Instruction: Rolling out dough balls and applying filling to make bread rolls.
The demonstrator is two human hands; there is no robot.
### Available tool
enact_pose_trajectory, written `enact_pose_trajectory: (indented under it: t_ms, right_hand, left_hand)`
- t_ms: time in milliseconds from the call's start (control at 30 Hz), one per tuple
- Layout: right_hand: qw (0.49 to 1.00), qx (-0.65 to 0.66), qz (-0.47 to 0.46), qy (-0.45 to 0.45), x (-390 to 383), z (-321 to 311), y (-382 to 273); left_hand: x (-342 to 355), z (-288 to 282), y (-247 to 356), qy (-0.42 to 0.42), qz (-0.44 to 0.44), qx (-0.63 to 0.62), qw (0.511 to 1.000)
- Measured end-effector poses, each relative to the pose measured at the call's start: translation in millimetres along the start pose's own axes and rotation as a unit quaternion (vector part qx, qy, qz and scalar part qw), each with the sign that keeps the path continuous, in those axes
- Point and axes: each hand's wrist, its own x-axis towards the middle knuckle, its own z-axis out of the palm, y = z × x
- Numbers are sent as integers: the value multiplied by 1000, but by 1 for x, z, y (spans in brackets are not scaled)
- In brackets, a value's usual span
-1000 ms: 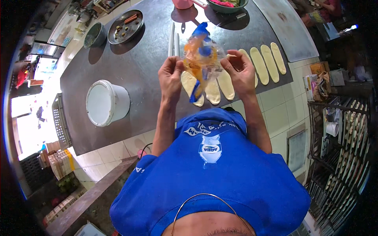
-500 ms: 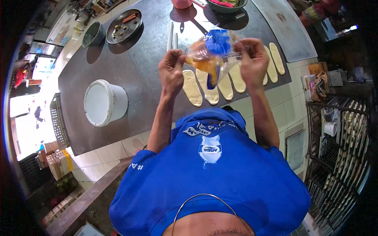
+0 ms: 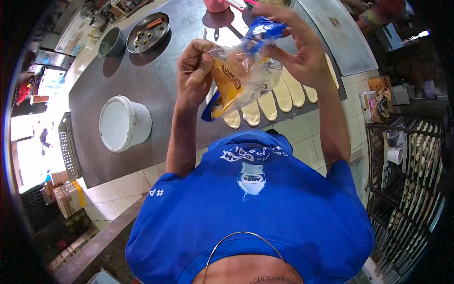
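Up over the table edge, I hold a clear plastic bag (image 3: 230, 78) with orange and blue printed parts. My left hand (image 3: 196, 71) pinches its upper left corner between thumb and bent fingers. At the bag's blue upper end is my right hand (image 3: 305, 57); its curled fingers grip the film, while the thumb and a forefinger stand apart and the upper fingers are smeared by motion. A row of several long flat dough pieces (image 3: 268, 106) lies below and behind the bag, partly hidden by it and by my right forearm.
Left on the metal table (image 3: 165, 128) stands a white bucket (image 3: 118, 124). Farther off are a round pan (image 3: 149, 40) with two reddish-brown sticks and small pieces, a dark bowl (image 3: 112, 42) and a pink pot (image 3: 217, 4). A tray rack (image 3: 411, 189) stands at right.
The bag has turned, its blue end now pulled up toward the right and its orange part facing me. My right hand has moved up; my left has shifted slightly left and up.
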Motion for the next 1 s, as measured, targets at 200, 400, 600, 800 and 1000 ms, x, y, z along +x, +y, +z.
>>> enact_pose_trajectory:
  t_ms: [200, 400, 600, 800, 1000]
  right_hand:
    - [991, -37, -83, -95, 31, -20, -19]
    - [959, -216, -82, -167, 44, -33, 2]
    - [919, -387, 22, 72, 77, -79, -25]
    - [915, -401, -14, 45, 65, -78, -12]
    - [921, -369, -86, -93, 35, -64, -2]
  left_hand:
    - [7, -7, 11, 21, 6, 64, 998]
    - [-19, -33, 21, 83, -10, 167, 982]
    - [-40, -45, 10, 83, -60, 192, 976]
    - [-56, -44, -1, 113, -73, 181, 974]
    - [-69, -46, -10, 135, -99, 137, 976]
